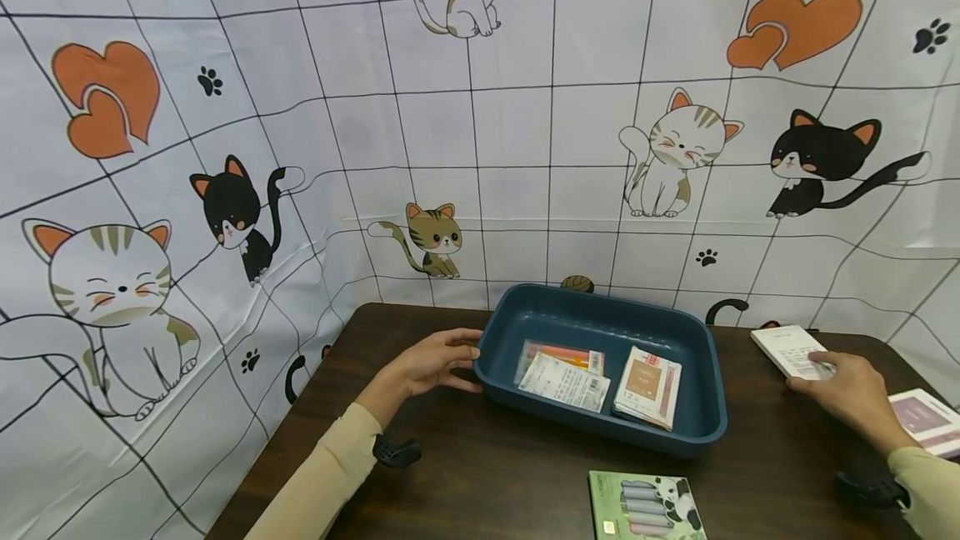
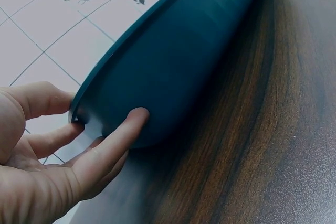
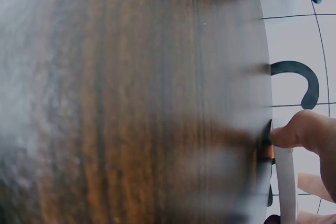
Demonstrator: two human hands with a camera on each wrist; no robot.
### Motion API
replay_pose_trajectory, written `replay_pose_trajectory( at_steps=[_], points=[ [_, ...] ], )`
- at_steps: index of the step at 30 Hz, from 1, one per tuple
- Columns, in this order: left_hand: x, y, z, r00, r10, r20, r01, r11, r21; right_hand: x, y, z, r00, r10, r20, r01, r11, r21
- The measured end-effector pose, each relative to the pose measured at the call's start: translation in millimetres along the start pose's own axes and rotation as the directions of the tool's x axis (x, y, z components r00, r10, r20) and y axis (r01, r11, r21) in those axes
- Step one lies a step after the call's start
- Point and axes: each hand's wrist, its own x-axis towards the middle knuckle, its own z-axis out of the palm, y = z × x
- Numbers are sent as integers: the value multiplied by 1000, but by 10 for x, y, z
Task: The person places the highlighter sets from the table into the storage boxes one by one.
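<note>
A dark teal plastic bin (image 1: 600,427) sits on the brown table. My left hand (image 1: 438,363) holds its left end, with fingertips at the rim. In the left wrist view the left hand (image 2: 63,145) has one digit at the bin's (image 2: 157,72) rim and others against the outer wall. My right hand (image 1: 855,394) grips a flat white pack with printed text (image 1: 795,351) at the table's far right. Edge-on, the white pack (image 3: 285,182) shows beside the right thumb (image 3: 299,129). Inside the bin lie a white printed label or packet (image 1: 565,382), an orange-marked packet (image 1: 573,356) and a white-and-tan pack (image 1: 648,386).
A green box of pastel pens or markers with a panda picture (image 1: 645,507) lies in front of the bin. Beyond my right hand is a white-and-mauve pack (image 1: 926,422), partly cut off by the frame. A cat-printed sheet (image 1: 517,132) hangs behind the table (image 1: 480,473).
</note>
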Motion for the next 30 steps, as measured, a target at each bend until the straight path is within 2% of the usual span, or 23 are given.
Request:
replay_pose_trajectory(
  at_steps=[9,17,25,30],
  points=[
    [-17,-11,-1,1000,-10,-13,10,1000,-14,-37,0,34,998,-16,-59,18,999,34],
    [10,-15,-14,1000,-2,6,2,1000,-18,-98,-27,21,989,-37,-140,44,998,46],
    [10,-10,-18,1000,-1,-8,1,1000,-13,-136,-177,-45,967,7,-255,14,997,80],
    [3,-9,-16,1000,-3,-15,3,1000,-12,-144,-318,-118,962,10,-273,23,993,119]
  ],
)
